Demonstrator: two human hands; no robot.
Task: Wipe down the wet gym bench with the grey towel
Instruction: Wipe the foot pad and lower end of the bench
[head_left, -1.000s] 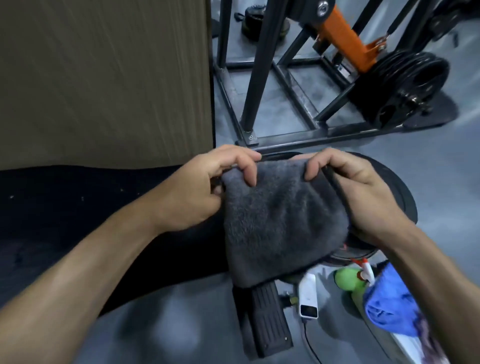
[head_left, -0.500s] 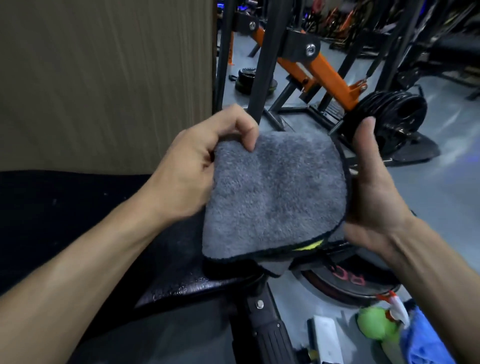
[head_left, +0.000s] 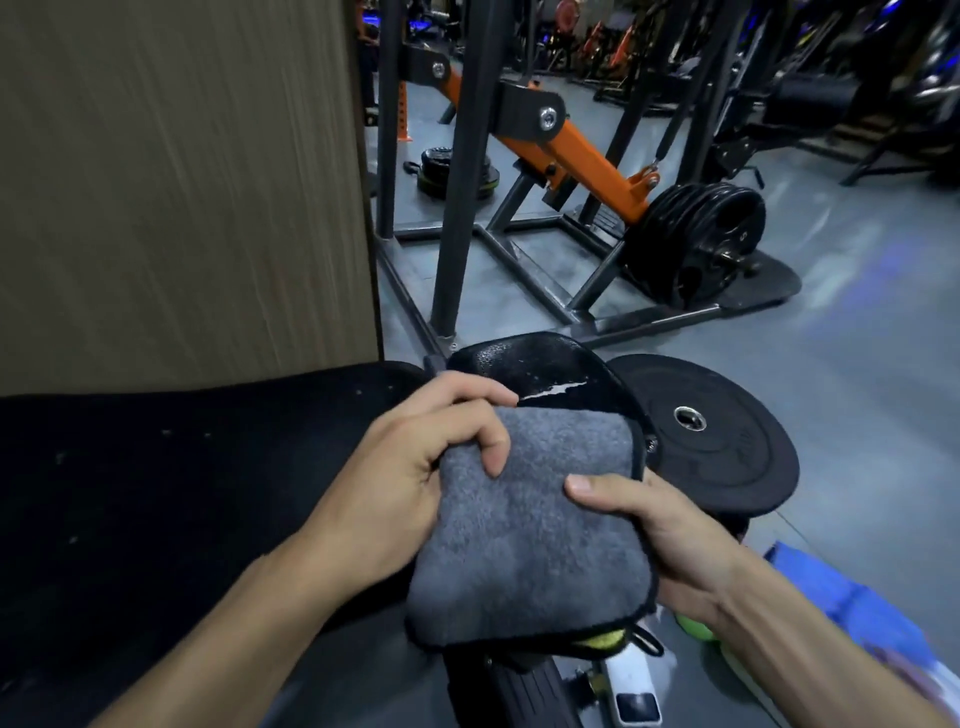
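At the far left a brown panel wall (head_left: 176, 182) stands behind the long black pad of the gym bench (head_left: 130, 493), which runs in from the left edge. The left hand (head_left: 415, 467) has its fingers curled over the left edge of the grey towel (head_left: 530, 525), thumb side on top, gripping it. The towel is folded into a thick rectangle with a black hem and is held above the bench's near end, between the two hands. Just beyond its far edge the bench's narrow seat pad (head_left: 540, 369) shows, shiny with drops and a streak of water. The right hand (head_left: 670, 530) clasps the towel's right edge, thumb lying across the top and fingers hidden underneath. Right of the seat pad a black weight plate (head_left: 727, 457) lies flat. Farther back on the grey floor (head_left: 857, 338) stands a black frame with an orange arm (head_left: 587, 156) carrying stacked plates (head_left: 696, 239). A blue cloth (head_left: 857, 608) lies at the lower right.
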